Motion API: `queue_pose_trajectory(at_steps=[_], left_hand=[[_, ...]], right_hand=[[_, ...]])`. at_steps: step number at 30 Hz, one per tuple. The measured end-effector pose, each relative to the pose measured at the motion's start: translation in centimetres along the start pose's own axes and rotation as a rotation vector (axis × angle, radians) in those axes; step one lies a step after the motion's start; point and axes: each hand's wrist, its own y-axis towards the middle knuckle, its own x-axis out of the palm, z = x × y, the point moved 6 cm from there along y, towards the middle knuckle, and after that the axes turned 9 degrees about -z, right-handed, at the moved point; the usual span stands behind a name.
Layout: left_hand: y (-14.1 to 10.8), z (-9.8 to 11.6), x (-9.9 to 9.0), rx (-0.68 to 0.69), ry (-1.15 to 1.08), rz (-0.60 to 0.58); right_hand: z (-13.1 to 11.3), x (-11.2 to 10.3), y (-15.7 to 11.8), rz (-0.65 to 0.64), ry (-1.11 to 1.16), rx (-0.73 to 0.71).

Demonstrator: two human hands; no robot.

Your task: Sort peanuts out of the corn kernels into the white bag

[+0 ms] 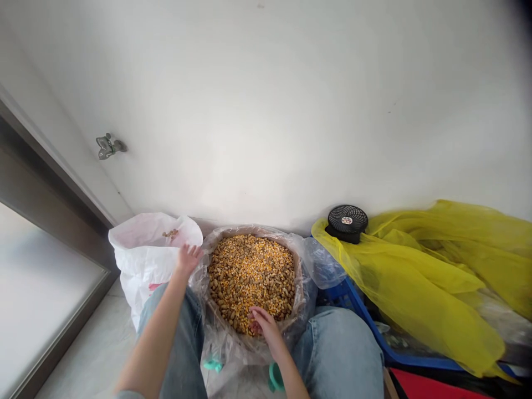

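My left hand (190, 258) is open, fingers spread, by the near right rim of a white woven-looking bag (137, 257). A few peanuts (170, 234) show within the bag's mouth; whether they are in the air or resting against its side, I cannot tell. Between my knees stands a round container lined with clear plastic, filled with yellow corn kernels mixed with unshelled peanuts (251, 274). My right hand (265, 326) is at the near edge of this mix, its fingers curled inward. What lies inside those fingers is hidden.
Yellow netting (424, 277) drapes over a blue crate (374, 332) on the right, with a small black fan (347, 221) on top. A white wall (266, 111) rises behind, with a metal tap (110, 147). Green plastic pieces (275, 378) show below the container.
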Motion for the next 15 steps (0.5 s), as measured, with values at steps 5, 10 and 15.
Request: queue_pose_trajectory(at_steps=[5, 10, 15], left_hand=[[-3.2, -13.0, -1.7, -0.256, 0.097, -0.04], [-5.9, -21.4, -4.7, -0.419, 0.201, 0.002], [-7.5, -23.6, -7.0, -0.391, 0.112, -0.003]], right_hand=[[0.7, -4.2, 1.0, 0.233, -0.128, -0.146], [1.2, -6.0, 1.6, 0.38, -0.529, -0.257], [1.5, -3.7, 4.8, 0.248, -0.875, -0.209]])
